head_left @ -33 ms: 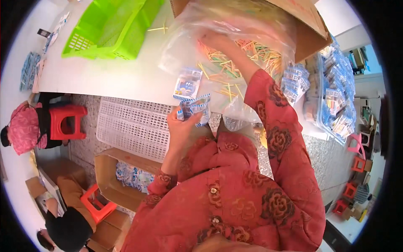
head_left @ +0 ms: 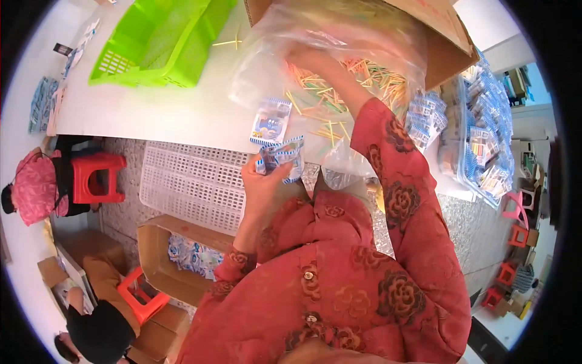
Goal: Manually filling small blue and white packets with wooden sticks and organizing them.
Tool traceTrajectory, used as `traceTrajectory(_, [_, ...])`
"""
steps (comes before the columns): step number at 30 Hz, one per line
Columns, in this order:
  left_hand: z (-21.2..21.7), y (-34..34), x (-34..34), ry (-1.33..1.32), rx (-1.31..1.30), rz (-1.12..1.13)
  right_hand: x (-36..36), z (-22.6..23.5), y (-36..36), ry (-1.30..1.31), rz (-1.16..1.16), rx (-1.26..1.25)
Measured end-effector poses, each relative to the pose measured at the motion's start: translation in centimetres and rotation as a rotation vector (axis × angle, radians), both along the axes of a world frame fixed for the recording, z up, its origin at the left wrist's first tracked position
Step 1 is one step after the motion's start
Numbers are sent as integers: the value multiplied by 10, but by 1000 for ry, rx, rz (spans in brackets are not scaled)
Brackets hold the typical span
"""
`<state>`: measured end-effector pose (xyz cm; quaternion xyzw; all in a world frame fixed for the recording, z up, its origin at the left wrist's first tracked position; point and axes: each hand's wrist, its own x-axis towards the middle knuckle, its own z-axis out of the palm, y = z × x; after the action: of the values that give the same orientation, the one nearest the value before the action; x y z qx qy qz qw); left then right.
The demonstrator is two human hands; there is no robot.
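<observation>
In front of my lap, my left hand (head_left: pixel 262 181) is closed around a small blue-and-white plastic packet (head_left: pixel 286 156), whose top edge gapes apart. Just beyond it, a flat packet (head_left: pixel 271 122) of the same kind lies on the table edge. My right hand (head_left: pixel 310 59) reaches into a large clear plastic bag (head_left: pixel 257 64) at the far side. Its fingertips are blurred behind the film, beside thin coloured sticks (head_left: pixel 388 85); whether they grip any is hidden. A few loose sticks (head_left: pixel 330 130) lie nearer me.
A cardboard box (head_left: pixel 451 57) stands behind the bag. Filled packets heap in a clear bin (head_left: pixel 464 164) at right. A green basket (head_left: pixel 163 48) sits at far left. Below are a white crate (head_left: pixel 188 182) and a carton of packets (head_left: pixel 157 261). Two people are at left.
</observation>
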<state>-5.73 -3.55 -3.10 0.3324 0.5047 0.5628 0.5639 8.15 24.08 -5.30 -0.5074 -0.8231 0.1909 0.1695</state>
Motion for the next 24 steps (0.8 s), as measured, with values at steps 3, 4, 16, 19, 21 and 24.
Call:
traceTrajectory(3, [-2,-1,-2,-43,8,20,-25,13,1,-49,116,-7])
traceTrajectory(4, [-3,-3,-4,-55,1,37,-36,24,-4,-84,174,-62])
traceTrajectory(16, [-3,2,2,-59,-23,-27,-30,-42,31,-584,-20,49])
traceTrajectory(19, [-10,-4,-4,-62,-36,14,-51,4,-15,-373,7,278])
traceTrajectory(21, [-8,-4,-3,-66,-28,12,-42,17,-15,-294,-44,149])
traceTrajectory(24, [-5,-4,0,-71,-28,-7,-16,29,-16,-76,-25,-115])
